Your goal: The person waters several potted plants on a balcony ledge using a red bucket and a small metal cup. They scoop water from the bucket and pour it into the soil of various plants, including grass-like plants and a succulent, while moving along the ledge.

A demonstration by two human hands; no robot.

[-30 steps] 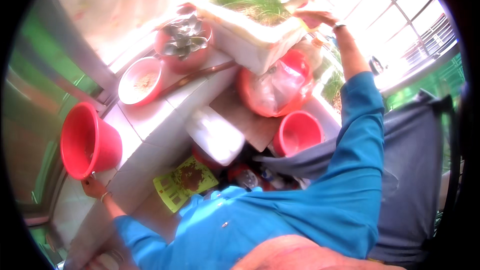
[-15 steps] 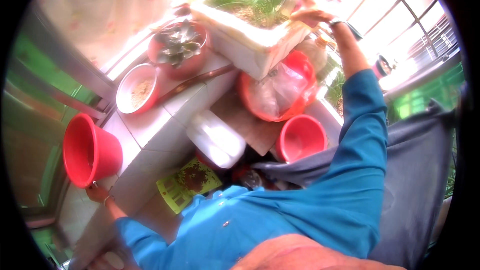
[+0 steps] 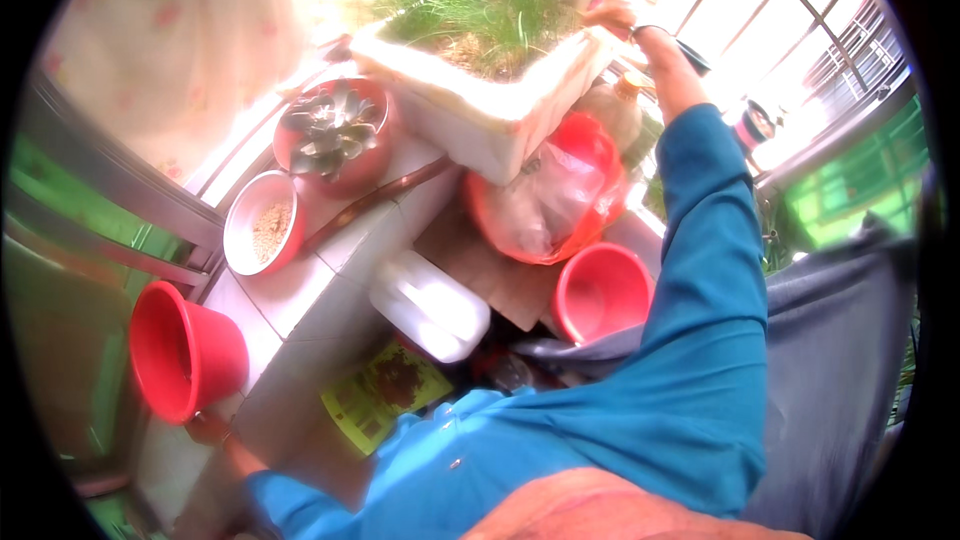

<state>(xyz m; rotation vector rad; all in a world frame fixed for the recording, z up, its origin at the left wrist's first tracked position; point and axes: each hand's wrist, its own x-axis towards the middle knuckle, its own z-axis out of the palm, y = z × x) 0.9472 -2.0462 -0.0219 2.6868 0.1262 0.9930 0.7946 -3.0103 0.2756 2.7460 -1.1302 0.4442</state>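
Observation:
At the lower left, my left hand (image 3: 208, 427) grips the lower rim of a red plastic bucket (image 3: 218, 350). The bucket is tipped on its side on a tiled ledge, its mouth facing left. My right hand (image 3: 608, 10) is stretched far forward, beyond the corner of a white foam box (image 3: 440, 105) with green grass-like plants (image 3: 490, 15) growing in it. Its fingers look curled round something pale, but glare and blur hide what it is.
On the tiled ledge (image 3: 285, 295) stand a potted succulent (image 3: 335, 130) and a bowl of grains (image 3: 270, 230). Below are a red basin with plastic bags (image 3: 550, 195), another red bucket (image 3: 600, 290), a white plastic container (image 3: 430, 305) and a yellow-green sheet (image 3: 385, 395). Window bars (image 3: 790, 0) rise at right.
The view has shifted, so the ledge, the pots and the left bucket sit lower. My right hand has moved slightly farther forward and left; my left hand stays at the bucket's rim.

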